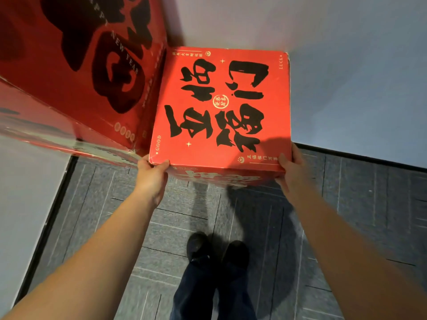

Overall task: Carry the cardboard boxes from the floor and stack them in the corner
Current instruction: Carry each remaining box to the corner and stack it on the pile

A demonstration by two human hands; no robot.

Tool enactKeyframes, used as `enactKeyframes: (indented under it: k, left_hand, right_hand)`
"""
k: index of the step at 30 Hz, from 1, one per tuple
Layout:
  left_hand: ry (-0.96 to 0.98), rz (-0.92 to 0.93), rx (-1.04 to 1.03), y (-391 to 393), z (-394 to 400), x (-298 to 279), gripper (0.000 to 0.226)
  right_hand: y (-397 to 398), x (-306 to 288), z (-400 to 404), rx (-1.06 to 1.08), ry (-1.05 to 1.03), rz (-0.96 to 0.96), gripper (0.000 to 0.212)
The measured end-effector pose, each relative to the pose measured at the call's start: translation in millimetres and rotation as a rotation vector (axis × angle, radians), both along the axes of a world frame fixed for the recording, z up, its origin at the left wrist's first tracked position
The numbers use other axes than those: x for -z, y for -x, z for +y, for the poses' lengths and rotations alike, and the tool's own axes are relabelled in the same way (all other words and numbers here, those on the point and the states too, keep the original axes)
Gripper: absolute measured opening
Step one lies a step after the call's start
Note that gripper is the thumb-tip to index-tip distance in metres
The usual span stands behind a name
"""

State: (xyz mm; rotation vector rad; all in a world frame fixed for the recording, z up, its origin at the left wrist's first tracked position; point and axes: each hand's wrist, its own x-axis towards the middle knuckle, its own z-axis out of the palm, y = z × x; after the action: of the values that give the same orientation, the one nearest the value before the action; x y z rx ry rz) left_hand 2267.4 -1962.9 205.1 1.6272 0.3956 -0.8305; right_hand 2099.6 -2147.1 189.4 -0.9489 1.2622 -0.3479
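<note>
A red cardboard box [219, 107] with large black brush characters on its top sits high against the white wall, on top of another red box whose front face [219, 177] shows just beneath it. My left hand [151, 175] grips its near left corner, thumb on the top edge. My right hand [292, 169] holds the near right corner, thumb on top and fingers down the side. A taller stack of larger red boxes [87, 72] stands directly to the left, touching it.
White walls [346, 65] meet behind the boxes. Grey carpet tiles [254, 227] cover the floor, with a dark skirting strip [50, 218] along the left wall. My legs and dark shoes [217, 250] stand below the box.
</note>
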Motion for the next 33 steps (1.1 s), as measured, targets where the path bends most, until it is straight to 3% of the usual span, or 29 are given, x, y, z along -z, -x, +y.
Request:
enactKeyframes:
  k: [8,13,20,27,33]
  left_hand:
    - [-0.056,-0.001,0.026,2.1,5.7,17.1,0.006]
    - [-0.083,-0.092,0.016,4.4,11.9,43.6,0.022]
    - [0.095,-0.371,-0.024,11.6,22.6,97.5,0.021]
    - [0.222,-0.465,-0.078,16.2,24.6,162.9,0.014]
    - [0.264,-0.484,-0.080,13.6,22.3,194.7,0.034]
  right_hand:
    - [8.2,5.5,-10.2,-0.152,0.076,0.054,0.041]
    - [17.3,20.3,-12.7,-0.186,0.159,0.004,0.004]
    - [20.4,58.0,-6.2,-0.043,0.264,-0.206,0.025]
    - [33.2,124.7,6.9,0.085,0.307,-0.393,0.039]
    - [36.3,171.4,27.3,0.096,0.298,-0.317,0.018]
